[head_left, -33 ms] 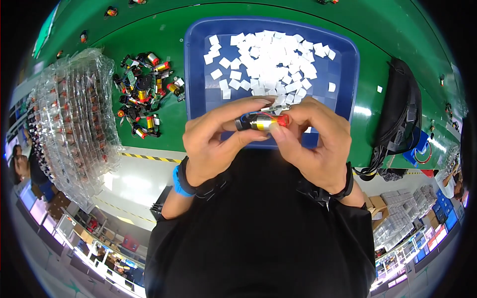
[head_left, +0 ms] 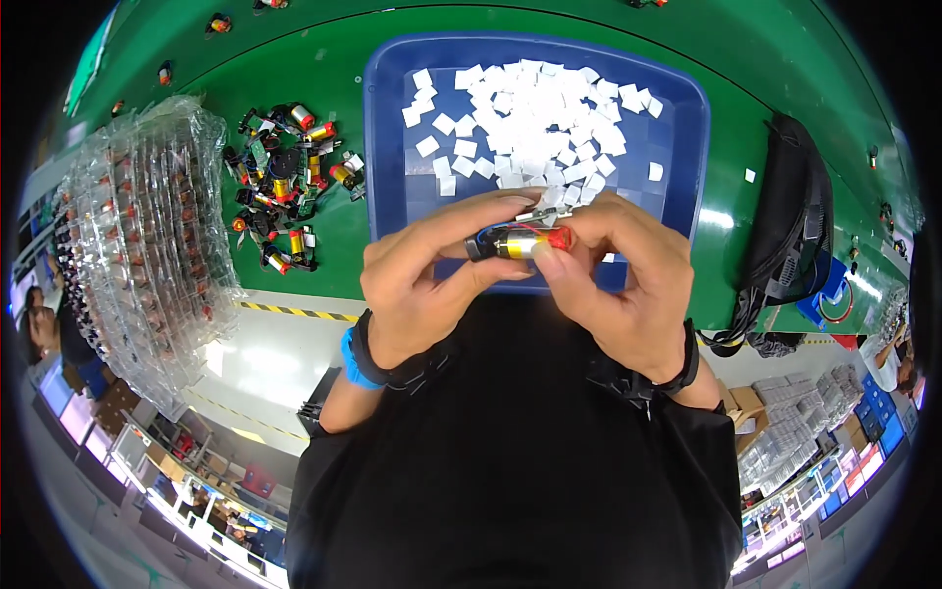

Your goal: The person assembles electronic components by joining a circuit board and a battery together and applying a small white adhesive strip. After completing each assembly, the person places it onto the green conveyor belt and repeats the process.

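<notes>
A small cylindrical battery assembly (head_left: pixel 522 244) lies level between my hands, over the near edge of a blue tray (head_left: pixel 388 147). It has a yellow and silver wrap, a red right end, a black left end, and thin red and blue wires. A small circuit board (head_left: pixel 542 215) runs along its far side. My left hand (head_left: pixel 422 270) pinches the black end between thumb and fingers. My right hand (head_left: pixel 628 275) grips the red end, its thumb pressed on the wrap. Beyond the fingers, many small white square pads (head_left: pixel 540 118) lie heaped in the tray.
Left of the tray, similar battery assemblies (head_left: pixel 285 182) lie in a loose pile on the green table (head_left: pixel 334 270). Farther left stand stacked clear plastic trays (head_left: pixel 147 236) holding parts. A black bag (head_left: pixel 785 216) lies at the right, near a blue object (head_left: pixel 832 285).
</notes>
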A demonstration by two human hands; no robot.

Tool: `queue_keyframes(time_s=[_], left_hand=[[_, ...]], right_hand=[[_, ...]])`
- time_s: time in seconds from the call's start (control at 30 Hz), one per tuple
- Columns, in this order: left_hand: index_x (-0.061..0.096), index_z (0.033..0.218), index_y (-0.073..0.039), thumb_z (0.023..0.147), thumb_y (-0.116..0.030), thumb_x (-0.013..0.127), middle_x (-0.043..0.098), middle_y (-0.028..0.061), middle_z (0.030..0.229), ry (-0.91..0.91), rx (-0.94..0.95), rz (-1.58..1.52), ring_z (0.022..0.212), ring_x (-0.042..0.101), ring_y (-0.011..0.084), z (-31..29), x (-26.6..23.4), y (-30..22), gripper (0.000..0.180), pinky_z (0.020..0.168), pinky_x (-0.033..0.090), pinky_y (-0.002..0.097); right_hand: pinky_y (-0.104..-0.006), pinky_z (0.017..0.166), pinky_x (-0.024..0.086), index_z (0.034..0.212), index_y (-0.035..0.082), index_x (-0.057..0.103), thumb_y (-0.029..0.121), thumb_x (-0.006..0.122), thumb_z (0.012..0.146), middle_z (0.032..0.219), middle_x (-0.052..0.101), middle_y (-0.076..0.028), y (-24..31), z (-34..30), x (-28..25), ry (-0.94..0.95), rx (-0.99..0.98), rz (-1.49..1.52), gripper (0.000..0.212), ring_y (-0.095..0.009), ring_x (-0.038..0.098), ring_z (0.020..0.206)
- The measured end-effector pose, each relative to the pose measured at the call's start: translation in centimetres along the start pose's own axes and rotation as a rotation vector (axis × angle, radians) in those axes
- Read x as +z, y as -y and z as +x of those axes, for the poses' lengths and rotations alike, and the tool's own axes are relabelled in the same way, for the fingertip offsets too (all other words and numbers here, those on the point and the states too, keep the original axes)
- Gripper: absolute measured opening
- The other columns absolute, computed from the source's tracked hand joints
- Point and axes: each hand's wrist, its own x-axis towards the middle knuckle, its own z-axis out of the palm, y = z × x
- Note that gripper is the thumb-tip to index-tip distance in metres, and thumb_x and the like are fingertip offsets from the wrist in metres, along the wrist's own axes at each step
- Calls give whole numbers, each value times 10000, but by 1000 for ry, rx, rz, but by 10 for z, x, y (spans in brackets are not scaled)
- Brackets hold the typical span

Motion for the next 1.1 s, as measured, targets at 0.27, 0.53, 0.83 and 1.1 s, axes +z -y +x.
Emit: queue_keyframes(time_s=[0.27, 0.53, 0.83, 1.1], left_hand=[[696, 1134, 44, 759, 15, 828, 746, 187, 1079, 24, 166, 213, 1008, 741, 310, 6, 2, -9, 398, 840, 607, 353], [671, 1138, 55, 852, 53, 744, 736, 172, 1083, 98, 50, 165, 953, 739, 257, 4, -1, -22, 295, 810, 618, 321], [552, 1236, 72, 988, -34, 621, 657, 210, 1170, 39, -389, -529, 973, 701, 245, 12, -2, -15, 279, 725, 650, 362], [540, 1239, 73, 1004, -37, 588, 665, 186, 1076, 183, -471, -639, 857, 693, 207, 15, -8, -15, 263, 687, 646, 351]], right_hand=[[-211, 493, 402, 901, -26, 676, 49, 734, 904, 703, 606, -24, 2, -4, 3, -7, 229, 285, 95, -57, 548, 560], [-214, 484, 414, 909, -8, 704, 91, 758, 903, 668, 619, -21, 4, -5, -4, 40, 317, 311, 113, -57, 559, 535], [-227, 557, 457, 949, -19, 694, 0, 788, 837, 800, 629, -54, 3, 0, -8, 2, 137, 1, 148, -91, 591, 632], [-241, 573, 485, 1066, 6, 719, -13, 832, 771, 916, 682, -99, -11, 9, -7, -60, -365, -232, 317, -130, 637, 703]])
